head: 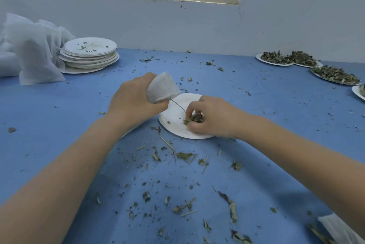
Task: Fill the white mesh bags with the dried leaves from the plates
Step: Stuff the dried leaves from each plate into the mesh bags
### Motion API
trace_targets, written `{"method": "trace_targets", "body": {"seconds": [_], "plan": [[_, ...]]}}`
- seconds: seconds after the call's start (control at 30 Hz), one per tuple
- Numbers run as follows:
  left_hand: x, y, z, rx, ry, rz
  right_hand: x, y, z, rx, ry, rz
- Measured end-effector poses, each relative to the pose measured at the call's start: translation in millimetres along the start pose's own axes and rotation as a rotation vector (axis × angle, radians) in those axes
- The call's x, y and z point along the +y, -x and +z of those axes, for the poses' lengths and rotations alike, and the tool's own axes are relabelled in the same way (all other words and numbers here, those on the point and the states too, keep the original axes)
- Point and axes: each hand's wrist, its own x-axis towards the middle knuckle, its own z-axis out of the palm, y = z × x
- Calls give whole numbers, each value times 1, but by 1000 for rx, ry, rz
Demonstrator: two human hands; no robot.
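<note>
My left hand (134, 101) grips a small white mesh bag (163, 89) at the left edge of a white paper plate (173, 123) in the middle of the blue table. A thin stem pokes out of the bag toward the plate. My right hand (209, 117) rests on the plate, its fingers curled round a small clump of dried leaves (194, 118). The rest of the plate holds only a few crumbs.
A stack of used paper plates (89, 56) and a heap of white mesh bags (31, 50) sit at the far left. Several plates heaped with dried leaves (333, 75) line the far right. Leaf bits litter the blue cloth (59, 109). Another white bag (339, 228) lies at the bottom right.
</note>
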Motion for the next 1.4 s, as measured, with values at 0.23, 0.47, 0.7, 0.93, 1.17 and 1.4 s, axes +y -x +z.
{"method": "trace_targets", "body": {"seconds": [0.23, 0.47, 0.7, 0.93, 1.17, 1.4], "plan": [[-2, 0, -1, -24, -19, 10, -3, 0, -10, 86, -198, 40], [1, 1, -2, -106, -97, 20, -5, -16, -65, 174, -179, 48], [7, 1, 1, -95, -69, 30, -35, -26, -66, 132, -13, -126], [16, 5, 5, -62, 302, -60, -39, -29, -54, 157, -365, -139], [11, 2, 2, -76, 277, -63, -28, -23, -84, -270, -458, -228], [17, 3, 1, -79, 282, -12, -37, -30, -65, 155, -227, -135]]}}
